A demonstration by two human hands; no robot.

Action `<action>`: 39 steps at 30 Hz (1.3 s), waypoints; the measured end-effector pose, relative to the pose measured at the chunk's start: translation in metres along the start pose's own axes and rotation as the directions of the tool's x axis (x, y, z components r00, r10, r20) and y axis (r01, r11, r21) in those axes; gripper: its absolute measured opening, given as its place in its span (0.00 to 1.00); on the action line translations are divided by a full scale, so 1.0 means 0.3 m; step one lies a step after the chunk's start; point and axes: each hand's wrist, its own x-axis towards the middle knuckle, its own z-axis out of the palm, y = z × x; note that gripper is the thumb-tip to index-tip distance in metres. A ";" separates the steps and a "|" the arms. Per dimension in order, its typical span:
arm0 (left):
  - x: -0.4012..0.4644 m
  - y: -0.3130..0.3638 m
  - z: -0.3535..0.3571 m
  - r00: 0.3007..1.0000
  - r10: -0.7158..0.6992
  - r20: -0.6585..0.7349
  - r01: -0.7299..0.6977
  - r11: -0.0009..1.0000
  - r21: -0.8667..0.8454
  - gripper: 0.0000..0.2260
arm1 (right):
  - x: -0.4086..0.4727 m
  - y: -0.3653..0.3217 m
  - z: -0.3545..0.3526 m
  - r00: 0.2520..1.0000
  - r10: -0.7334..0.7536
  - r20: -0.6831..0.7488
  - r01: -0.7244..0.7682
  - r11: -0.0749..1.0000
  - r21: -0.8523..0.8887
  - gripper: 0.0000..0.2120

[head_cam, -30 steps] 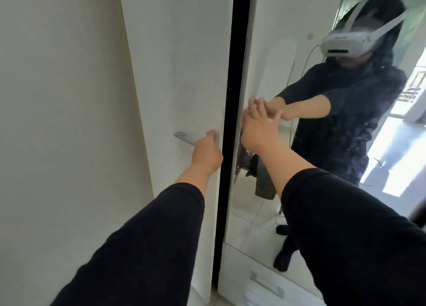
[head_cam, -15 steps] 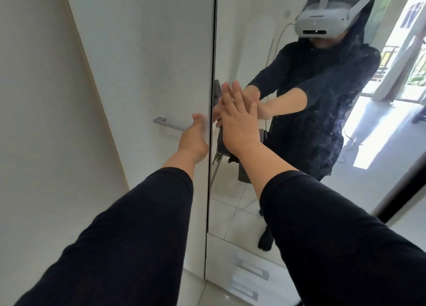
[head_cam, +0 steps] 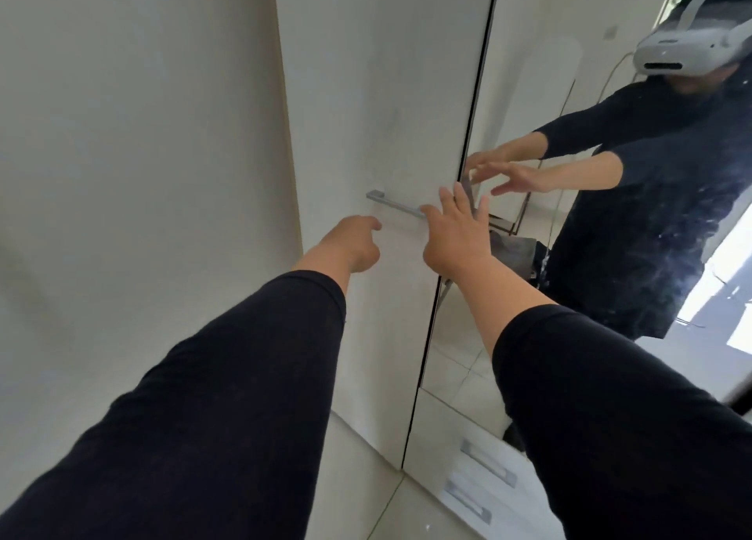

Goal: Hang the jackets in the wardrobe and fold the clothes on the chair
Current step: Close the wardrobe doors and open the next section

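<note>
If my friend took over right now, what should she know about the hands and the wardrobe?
Left hand: loosely curled, holding nothing, just below the door handle.
Right hand: fingers straight and spread, in front of the handle's right end, by the mirror door; contact can't be told.
White wardrobe door: looks shut.
No jackets or hangers in view; a chair with something dark on it shows only as a reflection in the mirror.
Done: can't be told from here.
Left: cannot say whether any jackets still need hanging; fold the clothes on the chair.

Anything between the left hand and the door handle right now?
Nothing: in the head view only bare white door separates the left hand from the handle. The right hand covers the handle's other end.
</note>
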 end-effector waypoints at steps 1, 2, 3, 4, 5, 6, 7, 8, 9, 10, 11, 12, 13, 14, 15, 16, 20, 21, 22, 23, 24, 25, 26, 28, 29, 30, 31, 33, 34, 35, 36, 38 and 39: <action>-0.037 -0.026 -0.016 1.000 -0.017 -0.011 0.017 1.000 0.005 0.23 | -0.016 -0.035 -0.005 1.000 -0.013 -0.005 0.013 1.000 0.028 0.28; -0.072 -0.049 -0.029 0.999 -0.031 -0.023 0.031 0.999 0.008 0.23 | -0.034 -0.069 -0.009 1.000 -0.027 -0.011 0.027 0.998 0.049 0.28; -0.105 -0.066 -0.038 0.999 -0.043 -0.031 0.043 0.999 0.007 0.22 | -0.054 -0.098 -0.015 0.999 -0.037 -0.007 0.038 0.997 0.068 0.28; -0.135 -0.077 -0.043 0.998 -0.048 -0.036 0.048 0.999 0.003 0.22 | -0.076 -0.120 -0.019 0.999 -0.045 0.004 0.044 0.995 0.084 0.28; -0.164 -0.082 -0.045 0.998 -0.049 -0.036 0.049 0.999 -0.004 0.22 | -0.099 -0.132 -0.025 0.999 -0.047 0.016 0.046 0.994 0.094 0.28; -0.190 -0.080 -0.043 0.999 -0.043 -0.032 0.043 0.999 -0.010 0.22 | -0.124 -0.135 -0.032 0.999 -0.044 0.026 0.041 0.994 0.100 0.28; -0.211 -0.072 -0.038 0.999 -0.032 -0.022 0.032 0.999 -0.017 0.21 | -0.152 -0.128 -0.041 0.999 -0.034 0.035 0.030 0.994 0.102 0.28; -0.231 -0.057 -0.031 1.000 -0.016 -0.014 0.016 1.000 -0.023 0.21 | -0.181 -0.111 -0.050 0.999 -0.018 0.044 0.013 0.994 0.105 0.28; -0.248 -0.037 -0.021 1.000 -0.003 -0.004 0.003 1.000 -0.031 0.21 | -0.214 -0.086 -0.059 0.998 0.002 0.059 -0.008 0.995 0.103 0.28; -0.264 -0.011 -0.007 1.000 0.013 0.006 -0.013 0.999 -0.040 0.21 | -0.248 -0.052 -0.069 0.997 0.023 0.074 -0.030 0.995 0.097 0.28; -0.279 0.021 0.010 0.999 0.029 0.019 -0.028 0.998 -0.047 0.21 | -0.287 -0.012 -0.079 0.995 0.045 0.084 -0.052 0.995 0.087 0.28; -0.295 0.060 0.030 0.998 0.048 0.032 -0.046 0.998 -0.053 0.21 | -0.325 0.035 -0.090 0.994 0.069 0.090 -0.076 0.994 0.074 0.28; -0.310 0.104 0.052 0.997 0.071 0.045 -0.068 0.996 -0.059 0.20 | -0.364 0.085 -0.104 0.990 0.098 0.096 -0.104 0.993 0.057 0.28; -0.324 0.154 0.077 0.994 0.097 0.056 -0.093 0.993 -0.069 0.20 | -0.402 0.140 -0.121 0.985 0.135 0.106 -0.140 0.989 0.043 0.28; -0.334 0.206 0.104 0.990 0.125 0.067 -0.120 0.989 -0.082 0.20 | -0.440 0.196 -0.142 0.977 0.177 0.117 -0.183 0.982 0.037 0.28; -0.342 0.264 0.129 0.985 0.154 0.078 -0.146 0.985 -0.097 0.19 | -0.477 0.254 -0.163 0.967 0.223 0.127 -0.229 0.973 0.034 0.28; -0.346 0.510 0.247 0.950 0.285 0.129 -0.264 0.951 -0.160 0.19 | -0.638 0.485 -0.244 0.926 0.359 0.120 -0.363 0.932 0.015 0.27; -0.351 0.578 0.281 0.935 0.325 0.145 -0.299 0.938 -0.175 0.19 | -0.682 0.542 -0.260 0.916 0.386 0.107 -0.389 0.921 0.008 0.27; -0.358 0.645 0.317 0.918 0.361 0.161 -0.329 0.924 -0.195 0.19 | -0.723 0.598 -0.273 0.906 0.413 0.090 -0.414 0.910 -0.009 0.26; -0.369 0.711 0.353 0.901 0.397 0.173 -0.357 0.908 -0.220 0.18 | -0.765 0.654 -0.284 0.892 0.445 0.077 -0.444 0.895 -0.034 0.26; -0.382 0.777 0.391 0.886 0.427 0.181 -0.379 0.891 -0.250 0.18 | -0.805 0.709 -0.294 0.873 0.483 0.067 -0.480 0.876 -0.056 0.26; -0.394 0.838 0.427 0.872 0.452 0.189 -0.393 0.875 -0.282 0.18 | -0.843 0.762 -0.302 0.852 0.521 0.060 -0.517 0.853 -0.071 0.26; -0.405 0.896 0.460 0.859 0.472 0.198 -0.400 0.860 -0.316 0.18 | -0.879 0.811 -0.307 0.830 0.556 0.054 -0.551 0.831 -0.080 0.26; -0.420 1.000 0.520 0.839 0.504 0.206 -0.405 0.830 -0.384 0.19 | -0.942 0.902 -0.308 0.796 0.603 0.053 -0.597 0.797 -0.098 0.26; -0.425 1.049 0.545 0.833 0.515 0.205 -0.404 0.817 -0.412 0.19 | -0.968 0.943 -0.304 0.785 0.617 0.057 -0.610 0.786 -0.103 0.26; -0.426 1.095 0.570 0.831 0.518 0.203 -0.396 0.806 -0.440 0.20 | -0.988 0.980 -0.295 0.779 0.624 0.062 -0.618 0.780 -0.100 0.25; -0.426 1.138 0.591 0.834 0.516 0.198 -0.382 0.798 -0.467 0.21 | -1.003 1.011 -0.283 0.778 0.624 0.068 -0.618 0.781 -0.094 0.25; -0.416 1.212 0.635 0.851 0.495 0.177 -0.345 0.780 -0.523 0.22 | -1.017 1.056 -0.252 0.790 0.607 0.086 -0.603 0.795 -0.068 0.23; -0.409 1.243 0.655 0.862 0.480 0.160 -0.327 0.771 -0.547 0.21 | -1.019 1.072 -0.236 0.799 0.594 0.096 -0.593 0.804 -0.045 0.23; -0.401 1.268 0.675 0.873 0.465 0.146 -0.313 0.765 -0.563 0.20 | -1.020 1.083 -0.218 0.807 0.582 0.102 -0.584 0.812 -0.021 0.22; -0.391 1.289 0.695 0.882 0.452 0.135 -0.302 0.761 -0.575 0.19 | -1.021 1.092 -0.201 0.814 0.572 0.097 -0.575 0.818 -0.005 0.22; -0.379 1.321 0.725 0.895 0.423 0.141 -0.261 0.753 -0.604 0.19 | -1.022 1.110 -0.172 0.830 0.554 0.067 -0.555 0.832 -0.009 0.23; -0.375 1.334 0.737 0.902 0.404 0.151 -0.235 0.753 -0.614 0.19 | -1.022 1.120 -0.161 0.838 0.543 0.057 -0.543 0.839 -0.019 0.23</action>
